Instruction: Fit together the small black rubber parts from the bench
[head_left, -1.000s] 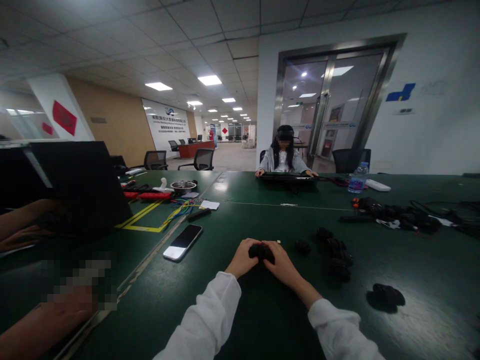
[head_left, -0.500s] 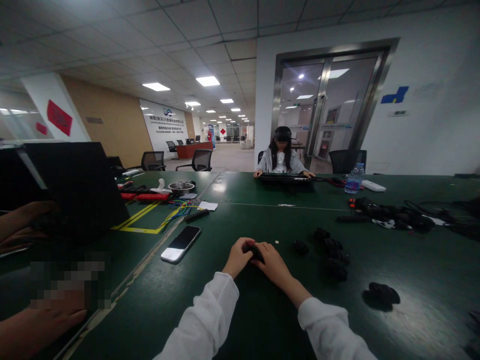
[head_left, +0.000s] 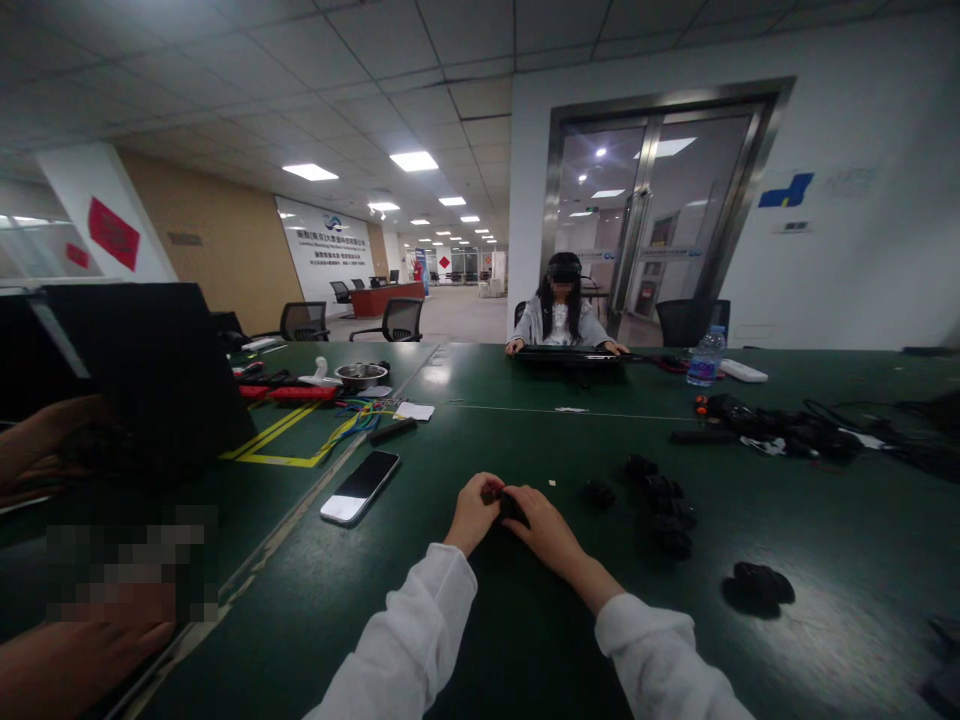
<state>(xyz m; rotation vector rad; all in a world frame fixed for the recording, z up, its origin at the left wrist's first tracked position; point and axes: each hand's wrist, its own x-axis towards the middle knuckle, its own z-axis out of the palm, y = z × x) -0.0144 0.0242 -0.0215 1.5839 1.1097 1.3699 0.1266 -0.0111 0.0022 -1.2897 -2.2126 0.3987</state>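
Over the green table, my left hand and my right hand meet, both closed around a small black bundle. Fingers cover most of it, so its exact kind is hard to make out. The left thumb and fingers pinch its left side; the right hand wraps over it from the right. To the right lie similar dark pieces: a single black lump, a row of several black rolled bundles, and another black bundle nearer me. A tiny pale scrap lies just beyond my right hand.
A phone lies left of my hands. Another person's hand rests at lower left, beside a black laptop-like panel. Across the table sits a person. Further off are a metal bowl, a water bottle and tangled black gear.
My left fingers have shifted slightly on the black bundle, and less of it shows between my hands. The whole view has moved a little; the other things lie as before.
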